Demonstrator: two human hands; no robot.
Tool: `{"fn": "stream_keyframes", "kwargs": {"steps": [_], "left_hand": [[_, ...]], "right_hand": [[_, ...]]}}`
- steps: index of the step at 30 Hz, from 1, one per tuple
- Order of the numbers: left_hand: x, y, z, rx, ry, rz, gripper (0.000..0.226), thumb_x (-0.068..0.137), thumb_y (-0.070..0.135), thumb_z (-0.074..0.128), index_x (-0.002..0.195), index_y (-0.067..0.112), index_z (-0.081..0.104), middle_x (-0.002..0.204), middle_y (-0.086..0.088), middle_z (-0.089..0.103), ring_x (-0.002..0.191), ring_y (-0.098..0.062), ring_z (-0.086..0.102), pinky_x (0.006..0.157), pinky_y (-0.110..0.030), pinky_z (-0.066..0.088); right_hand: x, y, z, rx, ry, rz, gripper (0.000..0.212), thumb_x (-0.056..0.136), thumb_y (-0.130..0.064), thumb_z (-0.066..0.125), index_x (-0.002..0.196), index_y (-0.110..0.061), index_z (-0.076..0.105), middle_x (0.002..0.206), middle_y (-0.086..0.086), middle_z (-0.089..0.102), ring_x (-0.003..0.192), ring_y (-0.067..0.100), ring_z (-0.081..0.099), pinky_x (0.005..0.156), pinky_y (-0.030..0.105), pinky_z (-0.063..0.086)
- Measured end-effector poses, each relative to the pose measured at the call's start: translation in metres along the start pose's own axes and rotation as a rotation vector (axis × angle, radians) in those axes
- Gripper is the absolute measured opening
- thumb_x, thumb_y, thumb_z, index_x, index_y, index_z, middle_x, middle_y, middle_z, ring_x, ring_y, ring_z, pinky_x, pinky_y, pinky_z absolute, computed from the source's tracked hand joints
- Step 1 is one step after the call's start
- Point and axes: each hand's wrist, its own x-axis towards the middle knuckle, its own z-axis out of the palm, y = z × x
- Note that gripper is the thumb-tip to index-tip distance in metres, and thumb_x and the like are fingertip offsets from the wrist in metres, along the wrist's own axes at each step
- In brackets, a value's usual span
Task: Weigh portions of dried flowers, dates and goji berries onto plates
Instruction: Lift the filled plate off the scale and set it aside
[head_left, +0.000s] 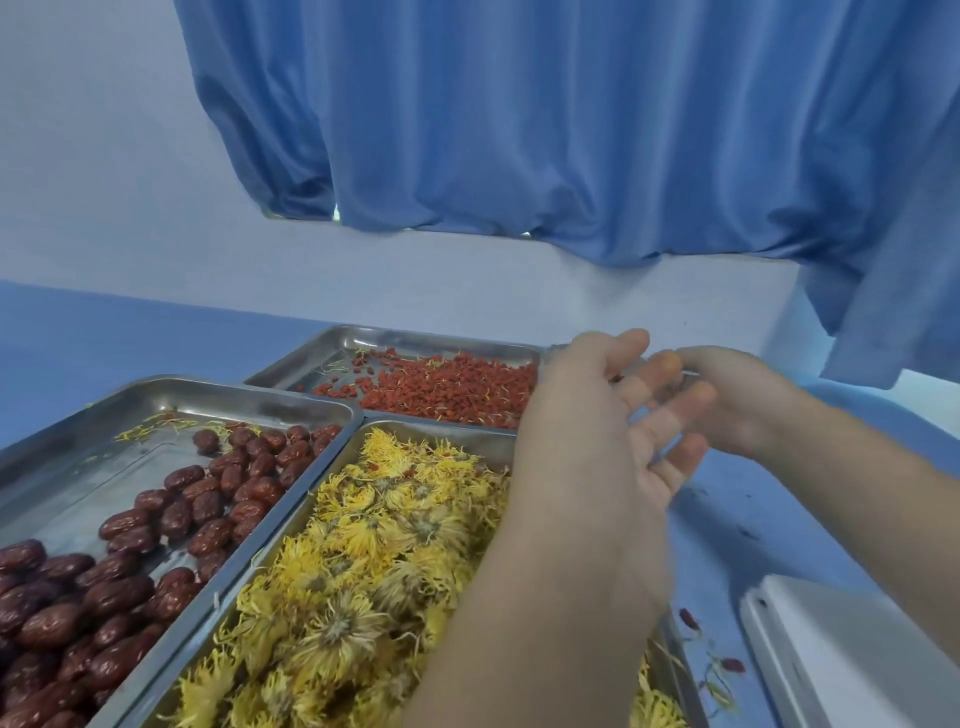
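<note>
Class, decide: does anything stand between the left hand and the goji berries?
Nothing visible does. The left hand hovers open at the right end of the uncovered far tray, beside the goji berries.

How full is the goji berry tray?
Partly full. The goji berry tray shows bare metal at left; berries cover its right.

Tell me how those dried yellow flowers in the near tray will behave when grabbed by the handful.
Likely very light and springy: the dried flowers are fluffy heads heaped loosely in their tray. Probably brittle and shedding: stray petals lie on the table and in the date tray. Their thready petals should tangle rather than roll.
</note>
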Motion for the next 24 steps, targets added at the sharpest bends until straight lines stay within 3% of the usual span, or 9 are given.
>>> {"fn": "stream_keyframes", "kwargs": {"steps": [4,9,12,15,16,18,20,22,24], "left_hand": [[-0.008,-0.020,0.018,0.149,-0.100,-0.008,0.023,0.098,0.032,0.045,0.105,0.018,0.062,0.101,0.000,0.069,0.088,-0.014,0.067,0.084,-0.034,0.050],[-0.021,-0.044,0.042,0.306,-0.027,-0.099,0.016,0.093,0.026,0.055,0.099,0.019,0.067,0.095,0.000,0.075,0.078,-0.019,0.069,0.062,-0.026,0.045],[-0.023,-0.056,0.047,0.502,0.026,-0.099,0.012,0.094,0.024,0.056,0.098,0.019,0.066,0.091,0.001,0.072,0.076,-0.018,0.067,0.062,-0.026,0.045],[-0.024,-0.070,0.045,0.869,0.038,0.029,0.014,0.094,0.026,0.055,0.088,0.027,0.068,0.093,0.009,0.071,0.075,-0.007,0.067,0.066,-0.025,0.047],[-0.024,-0.072,0.045,0.918,0.029,0.063,0.017,0.094,0.026,0.055,0.085,0.029,0.069,0.092,0.011,0.071,0.075,-0.005,0.068,0.066,-0.025,0.048],[-0.026,-0.074,0.045,0.986,0.026,0.119,0.020,0.093,0.027,0.053,0.083,0.032,0.070,0.092,0.014,0.070,0.074,0.001,0.067,0.067,-0.025,0.050],[-0.028,-0.073,0.043,1.039,0.055,0.158,0.021,0.093,0.029,0.052,0.083,0.034,0.070,0.092,0.014,0.070,0.075,0.002,0.066,0.070,-0.028,0.052],[-0.031,-0.073,0.040,1.045,0.103,0.172,0.023,0.094,0.028,0.052,0.082,0.033,0.071,0.090,0.014,0.070,0.077,-0.001,0.067,0.076,-0.035,0.053],[-0.034,-0.074,0.034,1.039,0.145,0.177,0.024,0.095,0.025,0.052,0.081,0.030,0.072,0.087,0.015,0.071,0.075,-0.002,0.068,0.082,-0.039,0.053]], "right_hand": [[-0.075,0.005,-0.041,-0.060,0.026,-0.048,0.023,0.092,-0.010,0.052,0.115,-0.011,0.057,0.085,0.007,0.057,0.070,0.019,0.056,0.067,0.029,0.045],[-0.159,0.020,-0.095,-0.229,0.204,-0.207,0.016,0.092,-0.003,0.054,0.103,-0.008,0.064,0.078,0.010,0.064,0.060,0.022,0.061,0.063,0.032,0.050],[-0.196,0.029,-0.131,-0.459,0.378,-0.388,0.019,0.091,-0.005,0.057,0.089,-0.019,0.070,0.073,0.002,0.067,0.061,0.015,0.062,0.064,0.026,0.053],[-0.217,0.046,-0.163,-0.923,0.683,-0.480,0.016,0.086,-0.015,0.059,0.083,-0.028,0.068,0.079,-0.012,0.069,0.077,0.005,0.062,0.071,0.027,0.046],[-0.221,0.051,-0.171,-1.083,0.740,-0.495,0.016,0.085,-0.014,0.061,0.087,-0.028,0.068,0.085,-0.013,0.069,0.085,0.010,0.061,0.075,0.030,0.045],[-0.223,0.057,-0.186,-1.270,0.707,-0.474,0.012,0.085,-0.013,0.063,0.095,-0.018,0.070,0.097,-0.005,0.067,0.097,0.021,0.059,0.085,0.037,0.044],[-0.225,0.060,-0.194,-1.334,0.613,-0.332,0.014,0.087,-0.029,0.060,0.088,-0.018,0.067,0.096,-0.006,0.063,0.097,0.023,0.057,0.086,0.039,0.045],[-0.225,0.062,-0.200,-1.435,0.552,-0.171,0.022,0.087,-0.045,0.053,0.079,-0.025,0.058,0.092,-0.004,0.060,0.091,0.024,0.056,0.078,0.036,0.047],[-0.225,0.062,-0.202,-1.487,0.580,-0.149,0.028,0.087,-0.045,0.056,0.068,-0.028,0.044,0.082,-0.005,0.055,0.081,0.022,0.053,0.062,0.028,0.041]]}}
